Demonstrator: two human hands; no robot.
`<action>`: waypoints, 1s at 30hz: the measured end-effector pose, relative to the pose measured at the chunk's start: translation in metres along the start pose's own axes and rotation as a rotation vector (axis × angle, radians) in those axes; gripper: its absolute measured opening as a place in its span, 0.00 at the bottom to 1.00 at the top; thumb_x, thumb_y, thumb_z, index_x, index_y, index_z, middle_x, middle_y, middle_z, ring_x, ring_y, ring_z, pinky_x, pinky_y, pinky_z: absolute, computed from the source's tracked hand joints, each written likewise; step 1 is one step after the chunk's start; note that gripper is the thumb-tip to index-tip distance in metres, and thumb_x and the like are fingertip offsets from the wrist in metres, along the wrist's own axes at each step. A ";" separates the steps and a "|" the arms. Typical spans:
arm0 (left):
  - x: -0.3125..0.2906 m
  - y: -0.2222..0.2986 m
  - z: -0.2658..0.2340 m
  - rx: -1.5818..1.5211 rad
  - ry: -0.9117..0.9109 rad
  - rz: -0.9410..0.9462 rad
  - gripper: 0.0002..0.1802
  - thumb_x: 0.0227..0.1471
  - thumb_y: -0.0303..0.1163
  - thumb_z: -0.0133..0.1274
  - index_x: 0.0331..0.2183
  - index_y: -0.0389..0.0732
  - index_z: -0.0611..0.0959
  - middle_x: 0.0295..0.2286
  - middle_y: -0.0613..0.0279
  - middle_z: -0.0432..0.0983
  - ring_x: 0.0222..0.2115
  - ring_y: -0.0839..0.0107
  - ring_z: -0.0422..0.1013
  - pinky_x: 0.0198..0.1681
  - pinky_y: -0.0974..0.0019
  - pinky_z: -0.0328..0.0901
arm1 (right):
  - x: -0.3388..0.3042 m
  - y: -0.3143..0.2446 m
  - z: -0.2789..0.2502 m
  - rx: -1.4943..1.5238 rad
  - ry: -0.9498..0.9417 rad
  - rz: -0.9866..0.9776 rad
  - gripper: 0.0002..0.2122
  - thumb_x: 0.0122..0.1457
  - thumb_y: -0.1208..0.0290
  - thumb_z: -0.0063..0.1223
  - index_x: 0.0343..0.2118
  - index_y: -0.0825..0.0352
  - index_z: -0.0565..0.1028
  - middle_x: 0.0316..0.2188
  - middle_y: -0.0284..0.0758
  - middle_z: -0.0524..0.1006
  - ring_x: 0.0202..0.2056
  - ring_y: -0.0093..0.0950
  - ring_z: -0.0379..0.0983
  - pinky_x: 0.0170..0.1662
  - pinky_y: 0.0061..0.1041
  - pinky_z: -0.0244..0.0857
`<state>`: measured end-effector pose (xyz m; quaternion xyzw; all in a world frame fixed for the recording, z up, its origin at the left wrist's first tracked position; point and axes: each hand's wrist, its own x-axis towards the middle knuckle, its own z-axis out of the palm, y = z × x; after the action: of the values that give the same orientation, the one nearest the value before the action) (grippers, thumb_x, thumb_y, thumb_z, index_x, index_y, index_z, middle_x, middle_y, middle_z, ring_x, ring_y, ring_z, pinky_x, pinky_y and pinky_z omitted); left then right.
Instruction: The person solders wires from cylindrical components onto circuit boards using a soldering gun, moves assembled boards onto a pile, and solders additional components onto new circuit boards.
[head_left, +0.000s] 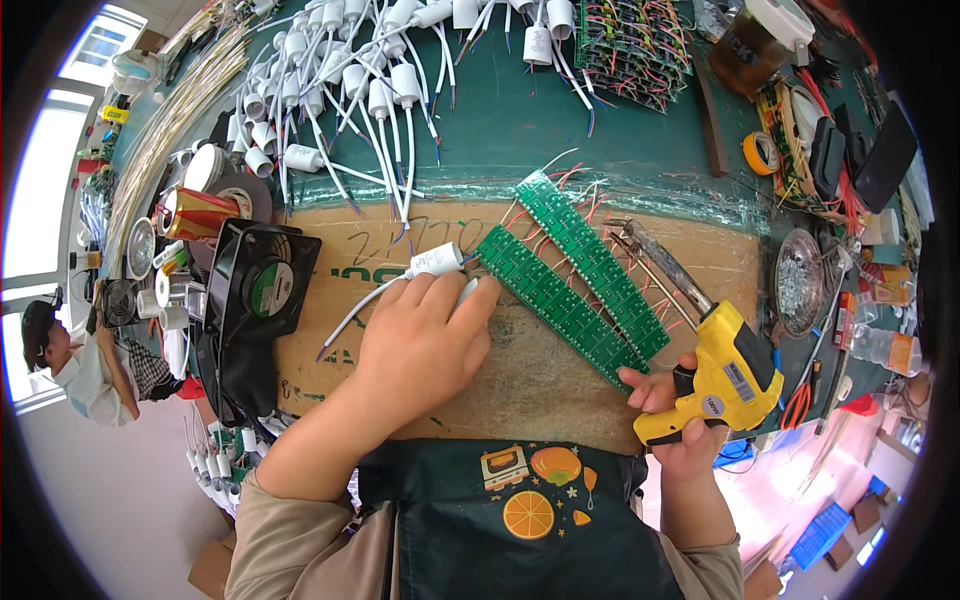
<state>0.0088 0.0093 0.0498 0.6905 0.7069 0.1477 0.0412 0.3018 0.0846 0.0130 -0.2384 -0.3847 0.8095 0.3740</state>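
My left hand (425, 330) is closed at the middle of the cardboard, its fingers curled against a white cylinder with a cable (437, 260). Its thin wires reach toward the left end of two green circuit board strips (555, 290). A pale piece shows between the fingers, but the fingertips are partly hidden. In my right hand (680, 415) is a yellow soldering gun (728, 372), gripped by its handle, with the metal tip pointing up and left over the right side of the boards. Red wires stick out from the board strips.
Brown cardboard (330, 370) covers the near worktop. A black fan (262, 280) stands at left, with many white cylinders (355, 80) heaped behind. Wired boards (635, 50) lie at the back. To the right are a metal dish (798, 280) and yellow tape (760, 154). Another person (90, 370) sits far left.
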 end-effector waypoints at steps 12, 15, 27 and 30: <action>-0.003 -0.003 0.009 -0.058 0.077 0.005 0.19 0.44 0.25 0.61 0.42 0.37 0.80 0.38 0.53 0.74 0.34 0.56 0.74 0.37 0.58 0.70 | -0.016 0.002 0.011 -0.136 -0.021 0.223 0.39 0.51 0.51 0.69 0.60 0.69 0.62 0.34 0.38 0.77 0.38 0.33 0.76 0.48 0.41 0.71; -0.001 -0.004 0.013 -0.044 0.127 0.037 0.19 0.43 0.25 0.61 0.41 0.38 0.81 0.38 0.54 0.74 0.34 0.57 0.74 0.37 0.59 0.70 | -0.018 0.004 0.013 -0.131 -0.024 0.282 0.40 0.52 0.52 0.69 0.60 0.69 0.61 0.34 0.38 0.76 0.38 0.33 0.75 0.50 0.42 0.70; -0.004 -0.010 0.031 0.041 0.312 0.055 0.20 0.37 0.23 0.64 0.38 0.43 0.84 0.38 0.57 0.73 0.33 0.59 0.70 0.36 0.59 0.64 | -0.011 0.005 0.017 -0.188 -0.022 0.257 0.34 0.52 0.50 0.67 0.54 0.68 0.66 0.32 0.37 0.75 0.36 0.31 0.74 0.45 0.36 0.71; -0.003 -0.011 0.031 0.048 0.346 0.050 0.20 0.36 0.22 0.64 0.37 0.43 0.84 0.38 0.58 0.73 0.33 0.59 0.70 0.36 0.59 0.64 | -0.015 0.007 0.014 -0.222 -0.074 0.353 0.28 0.51 0.51 0.68 0.45 0.68 0.70 0.30 0.35 0.73 0.33 0.29 0.73 0.40 0.31 0.70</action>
<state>0.0067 0.0113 0.0174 0.6731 0.6892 0.2483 -0.1013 0.2986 0.0640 0.0172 -0.3118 -0.4371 0.8235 0.1835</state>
